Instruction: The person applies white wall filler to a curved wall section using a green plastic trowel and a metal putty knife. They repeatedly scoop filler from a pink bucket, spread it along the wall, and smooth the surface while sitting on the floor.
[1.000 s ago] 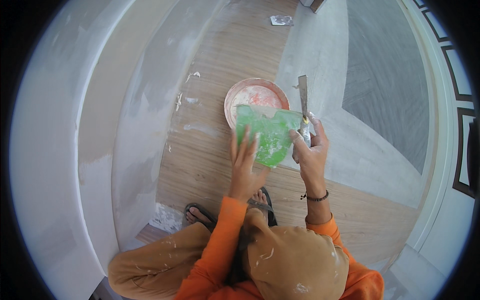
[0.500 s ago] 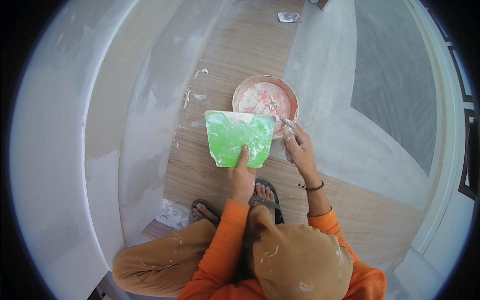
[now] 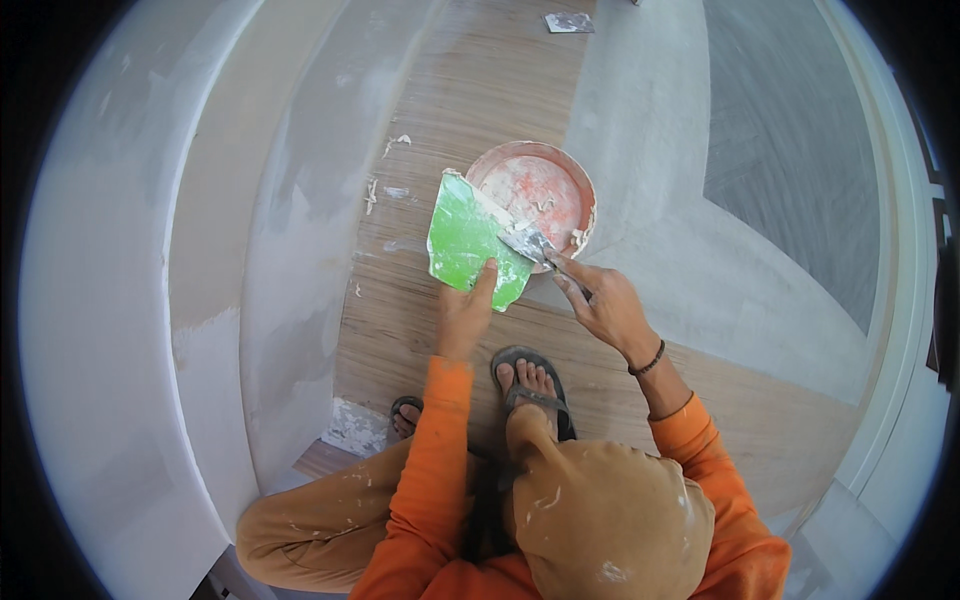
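My left hand (image 3: pixel 466 318) grips a green plastic putty spreader (image 3: pixel 464 236), thumb on top, its flat face smeared with white. The spreader is tilted and overlaps the near left rim of a round reddish pan (image 3: pixel 528 184) coated with whitish filler. In my right hand (image 3: pixel 614 306) is a small putty knife (image 3: pixel 528 243), the index finger stretched along it. Its metal blade lies over the right part of the spreader and seems to touch it. A lump of pale filler (image 3: pixel 579 238) clings to the pan's right rim.
Wood-look flooring (image 3: pixel 480 90) borders grey panels (image 3: pixel 640 120) on the right. Long pale boards (image 3: pixel 290 250) stand along the left. Filler scraps (image 3: pixel 371 196) lie beside them. A flat metal plate (image 3: pixel 569 22) lies at the far end. My sandalled foot (image 3: pixel 535 385) is close to the pan.
The spreader has turned clockwise, its right side dropping. My right hand has brought the knife out of the pan and onto the spreader. Filler now shows on the pan's right rim.
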Demonstrator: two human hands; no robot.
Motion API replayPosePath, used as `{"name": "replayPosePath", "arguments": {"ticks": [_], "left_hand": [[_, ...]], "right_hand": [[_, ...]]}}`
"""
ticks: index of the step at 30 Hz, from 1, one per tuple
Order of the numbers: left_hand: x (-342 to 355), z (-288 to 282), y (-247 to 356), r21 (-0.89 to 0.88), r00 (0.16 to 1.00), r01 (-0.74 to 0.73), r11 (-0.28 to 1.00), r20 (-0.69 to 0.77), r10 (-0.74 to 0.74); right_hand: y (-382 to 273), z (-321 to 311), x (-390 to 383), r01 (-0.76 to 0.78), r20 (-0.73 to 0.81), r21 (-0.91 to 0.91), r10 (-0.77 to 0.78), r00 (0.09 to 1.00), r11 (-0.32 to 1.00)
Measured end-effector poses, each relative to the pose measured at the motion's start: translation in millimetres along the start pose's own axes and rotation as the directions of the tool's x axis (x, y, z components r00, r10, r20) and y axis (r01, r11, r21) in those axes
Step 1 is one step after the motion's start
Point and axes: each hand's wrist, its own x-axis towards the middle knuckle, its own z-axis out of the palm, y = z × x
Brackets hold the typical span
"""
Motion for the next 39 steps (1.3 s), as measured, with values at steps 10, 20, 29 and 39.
{"name": "replayPosePath", "arguments": {"ticks": [10, 20, 29, 39], "left_hand": [[-2, -16, 22, 0.246, 0.995, -0.069, 0.967, 0.087, 0.049], [-13, 0, 6, 0.116, 0.987, 0.044, 0.992, 0.146, -0.061], [13, -16, 20, 0.046, 0.981, 0.127, 0.991, 0.139, -0.132], [-18, -2, -2, 0.204, 0.96, -0.003, 0.979, 0.275, -0.054]], "right_hand": [[-7, 28, 1, 0.029, -0.088, 0.165, -0.015, 0.996, 0.986], [-21, 20, 30, -0.097, -0.153, 0.333, 0.155, 0.976, 0.938], [-17, 13, -11, -0.079, -0.074, 0.189, 0.094, 0.993, 0.979], [-7, 19, 46, -0.046, -0.249, 0.391, 0.154, 0.956, 0.919]]}}
